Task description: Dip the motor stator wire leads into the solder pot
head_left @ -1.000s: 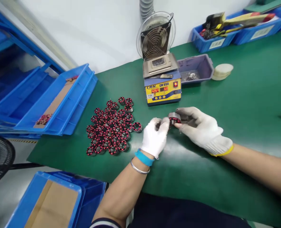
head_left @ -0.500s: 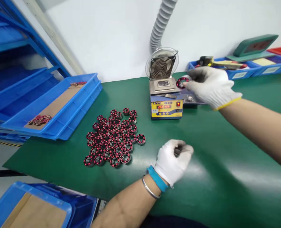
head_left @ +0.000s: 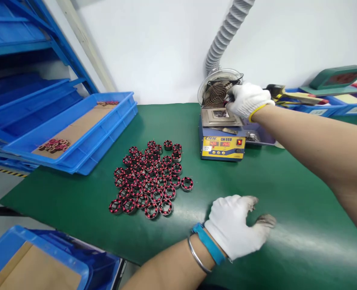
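Observation:
My right hand [head_left: 246, 98], in a white glove, grips a motor stator [head_left: 226, 103] with red windings. Only a sliver of the stator shows past the fingers. It is held above the solder pot [head_left: 222, 147], just in front of the round fan grille [head_left: 217, 94]. The pot's molten solder [head_left: 221, 113] sits in a square opening on top. My left hand [head_left: 237, 225], gloved and with a blue wrist strap [head_left: 208, 243], hovers over or rests on the green bench with thumb and fingers apart, holding nothing. To its left stand many wound stators [head_left: 148, 187] in a cluster.
A blue tray [head_left: 106, 129] with some stators inside stands at the bench's left. More blue bins [head_left: 84, 274] are at lower left. Behind my right arm are a purple tray [head_left: 261, 137], blue boxes [head_left: 329, 110] and a green device [head_left: 340, 76]. A grey hose [head_left: 227, 34] rises behind the pot.
My right hand has carried the stator left, from beside the solder pot to above it. My left hand's curled fingers have spread apart. The view has shifted slightly.

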`<control>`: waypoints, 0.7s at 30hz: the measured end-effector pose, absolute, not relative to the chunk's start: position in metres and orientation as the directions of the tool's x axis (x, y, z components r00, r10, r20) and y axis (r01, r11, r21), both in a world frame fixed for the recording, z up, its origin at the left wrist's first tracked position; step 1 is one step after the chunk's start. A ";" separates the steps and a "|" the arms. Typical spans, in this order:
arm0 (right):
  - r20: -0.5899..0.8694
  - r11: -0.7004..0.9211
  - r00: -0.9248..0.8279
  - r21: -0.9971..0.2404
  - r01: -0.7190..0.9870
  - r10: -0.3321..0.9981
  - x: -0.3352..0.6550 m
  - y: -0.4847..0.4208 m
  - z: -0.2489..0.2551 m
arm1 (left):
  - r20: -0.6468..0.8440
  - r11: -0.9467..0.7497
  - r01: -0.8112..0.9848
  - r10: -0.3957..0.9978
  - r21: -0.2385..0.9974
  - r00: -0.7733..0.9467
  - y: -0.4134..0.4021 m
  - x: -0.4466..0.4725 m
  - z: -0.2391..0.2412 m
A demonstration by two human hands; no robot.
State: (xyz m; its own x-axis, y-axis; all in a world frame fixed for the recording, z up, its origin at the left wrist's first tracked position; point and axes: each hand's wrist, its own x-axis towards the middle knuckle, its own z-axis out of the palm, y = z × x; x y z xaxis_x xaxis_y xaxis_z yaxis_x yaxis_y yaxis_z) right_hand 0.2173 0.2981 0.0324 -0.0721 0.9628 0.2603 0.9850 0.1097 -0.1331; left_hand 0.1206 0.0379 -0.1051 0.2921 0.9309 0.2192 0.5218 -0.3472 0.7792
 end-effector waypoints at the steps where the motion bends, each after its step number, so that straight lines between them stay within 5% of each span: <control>1: 0.255 0.111 -0.078 -0.118 0.987 0.964 0.216 0.298 0.031 | 0.214 -0.348 0.536 0.931 0.769 0.297 0.038 0.120 -0.105; 13: 0.220 0.083 -0.063 -0.079 0.993 0.974 0.217 0.301 0.032 | 0.176 -0.330 0.578 0.936 0.746 0.306 0.039 0.120 -0.105; 21: 0.245 0.008 0.058 -0.259 0.966 0.968 0.224 0.282 0.047 | 0.195 -0.231 0.446 0.973 0.865 0.127 0.044 0.118 -0.105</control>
State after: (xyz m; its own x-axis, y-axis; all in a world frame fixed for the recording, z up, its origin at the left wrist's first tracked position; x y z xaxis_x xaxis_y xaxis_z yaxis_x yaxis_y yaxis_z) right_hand 0.2244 0.2817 0.0473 0.0577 0.9678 0.2450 0.9658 0.0080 -0.2593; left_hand 0.1180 0.0438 -0.1048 0.1268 0.9726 0.1946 0.4461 -0.2312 0.8646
